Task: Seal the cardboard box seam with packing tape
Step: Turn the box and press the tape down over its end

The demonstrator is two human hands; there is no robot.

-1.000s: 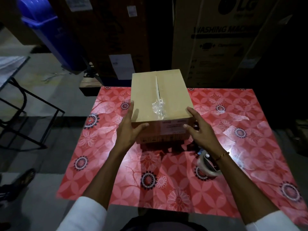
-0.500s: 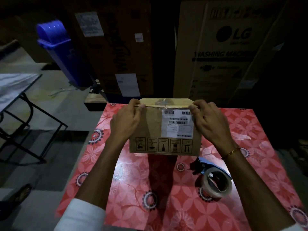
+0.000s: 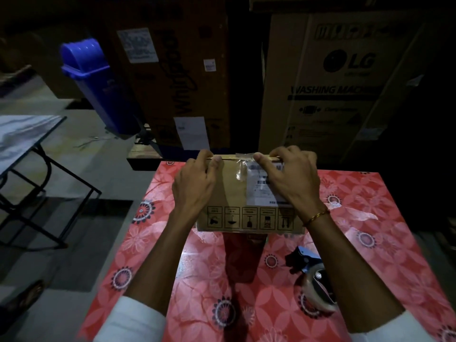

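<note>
A small brown cardboard box (image 3: 234, 191) stands on the red flowered table (image 3: 370, 243), its near face towards me with a white label and handling symbols. My left hand (image 3: 195, 183) grips the box's top left edge, fingers curled over the rim. My right hand (image 3: 291, 178) grips the top right edge, over the label. A strip of clear tape (image 3: 240, 166) hangs crumpled over the top edge between my hands. The tape dispenser (image 3: 313, 280), blue-handled with a clear roll, lies on the table at the near right, partly behind my right forearm. The box's top seam is hidden.
Tall appliance cartons (image 3: 333, 82) stand right behind the table. A blue bin (image 3: 96, 85) leans at the back left. A folding table with black legs (image 3: 27, 154) is at the left. A sandalled foot (image 3: 22, 297) shows on the floor, bottom left.
Both hands went from the box's sides to its top edge as the view dropped level with the near face. In the last half second the hands shifted slightly inward along the rim.
</note>
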